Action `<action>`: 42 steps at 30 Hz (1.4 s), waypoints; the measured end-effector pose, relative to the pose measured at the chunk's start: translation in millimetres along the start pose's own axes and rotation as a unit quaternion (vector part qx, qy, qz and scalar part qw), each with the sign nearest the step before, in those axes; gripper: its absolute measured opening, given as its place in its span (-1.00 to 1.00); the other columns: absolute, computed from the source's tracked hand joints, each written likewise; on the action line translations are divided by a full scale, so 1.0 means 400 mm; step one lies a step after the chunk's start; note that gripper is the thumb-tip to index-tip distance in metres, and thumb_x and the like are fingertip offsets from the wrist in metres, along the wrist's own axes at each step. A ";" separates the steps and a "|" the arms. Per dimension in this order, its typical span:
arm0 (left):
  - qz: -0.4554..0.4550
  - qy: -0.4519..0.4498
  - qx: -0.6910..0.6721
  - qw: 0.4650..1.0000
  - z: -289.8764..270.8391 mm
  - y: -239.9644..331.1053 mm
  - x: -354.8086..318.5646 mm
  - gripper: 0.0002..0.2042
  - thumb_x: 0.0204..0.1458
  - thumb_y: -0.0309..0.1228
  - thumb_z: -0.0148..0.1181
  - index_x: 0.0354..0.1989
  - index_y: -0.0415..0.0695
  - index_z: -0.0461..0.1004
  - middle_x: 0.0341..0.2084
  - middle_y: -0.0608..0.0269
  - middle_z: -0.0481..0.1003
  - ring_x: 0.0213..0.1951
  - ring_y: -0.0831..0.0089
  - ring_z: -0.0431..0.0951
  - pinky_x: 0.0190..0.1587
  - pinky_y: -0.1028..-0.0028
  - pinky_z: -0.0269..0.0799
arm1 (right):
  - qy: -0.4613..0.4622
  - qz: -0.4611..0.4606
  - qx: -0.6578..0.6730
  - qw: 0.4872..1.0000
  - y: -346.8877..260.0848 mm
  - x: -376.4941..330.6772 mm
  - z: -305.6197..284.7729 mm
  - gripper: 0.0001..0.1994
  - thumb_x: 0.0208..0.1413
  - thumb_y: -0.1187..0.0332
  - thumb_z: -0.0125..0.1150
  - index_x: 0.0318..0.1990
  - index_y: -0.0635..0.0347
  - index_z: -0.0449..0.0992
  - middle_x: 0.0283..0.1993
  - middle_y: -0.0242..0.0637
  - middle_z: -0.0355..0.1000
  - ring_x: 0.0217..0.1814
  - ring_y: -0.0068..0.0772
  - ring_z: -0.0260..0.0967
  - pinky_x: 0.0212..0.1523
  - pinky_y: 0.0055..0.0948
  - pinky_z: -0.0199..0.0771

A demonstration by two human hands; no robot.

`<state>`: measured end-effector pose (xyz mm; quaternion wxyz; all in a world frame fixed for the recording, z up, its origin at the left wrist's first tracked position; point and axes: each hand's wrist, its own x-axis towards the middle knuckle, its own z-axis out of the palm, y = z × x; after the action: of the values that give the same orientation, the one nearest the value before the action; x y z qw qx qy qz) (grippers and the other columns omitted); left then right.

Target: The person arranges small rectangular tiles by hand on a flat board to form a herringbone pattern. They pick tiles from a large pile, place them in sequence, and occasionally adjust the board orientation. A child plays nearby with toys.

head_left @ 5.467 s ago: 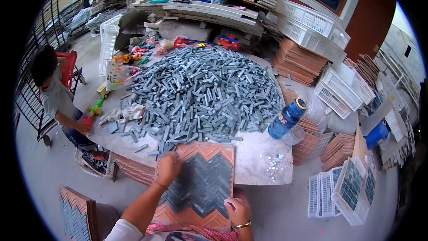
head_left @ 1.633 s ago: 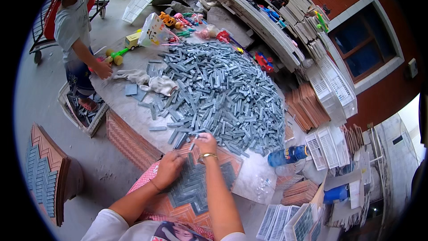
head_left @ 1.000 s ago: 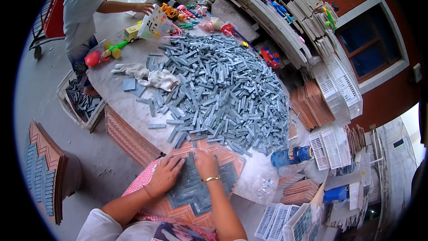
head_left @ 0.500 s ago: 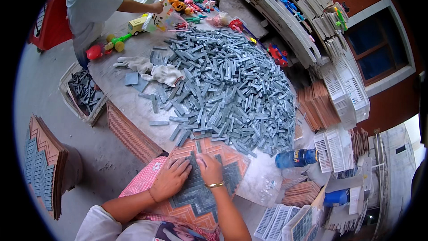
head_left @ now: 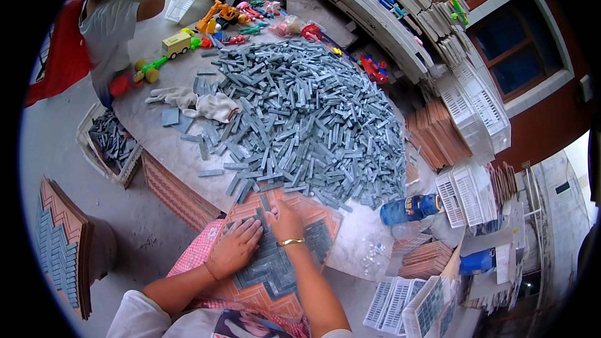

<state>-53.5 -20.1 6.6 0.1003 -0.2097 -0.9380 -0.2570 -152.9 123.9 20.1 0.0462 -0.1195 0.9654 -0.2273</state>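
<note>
- Left hand point(head_left: 235, 247): flat, fingers spread, palm down on the grey strip tiles already laid in the orange zigzag-patterned plastic mould tray point(head_left: 322, 228), at 6 o'clock in the head view.
- Right hand point(head_left: 285, 220): wears a gold bangle, fingers together on the laid tiles near the tray's top edge; cannot tell if it pinches a single tile.
- Tray lies at the near edge of the pale stone bench point(head_left: 164, 150), partly over a pink checked cloth point(head_left: 194, 253) on the person's lap.
- Big heap of loose grey rectangular mosaic tiles point(head_left: 307, 119) fills the bench centre, at 12 o'clock from the hands, its near edge touching the tray.
- Step, as judged: seating tiles into the tray's herringbone slots; centre band filled, orange corners bare.
- Next move likely calls for drawing more strips from the heap's near edge and aligning them to the zigzag ribs.
- White cloth gloves point(head_left: 200, 103) at 10 o'clock; blue plastic bottle point(head_left: 410, 208) at 3 o'clock.
- Another person stands by coloured toys point(head_left: 188, 37) at 11 o'clock.
</note>
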 end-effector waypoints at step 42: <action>-0.011 0.009 -0.001 1.000 0.000 0.007 -0.003 -0.57 -0.02 -0.35 0.07 0.05 -0.24 0.32 0.07 0.08 0.30 0.17 0.22 0.22 0.23 0.20 0.06 | 0.007 0.000 -0.053 0.999 0.046 -0.018 -0.040 -0.70 -0.18 0.32 0.31 -0.24 0.16 0.46 -0.19 -0.10 0.41 -0.15 -0.02 0.36 -0.18 -0.16 0.38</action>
<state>-51.0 -18.1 7.4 0.1059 -0.1966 -0.9391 -0.2611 -151.9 148.6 26.4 0.0330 -0.1200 0.9765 -0.1762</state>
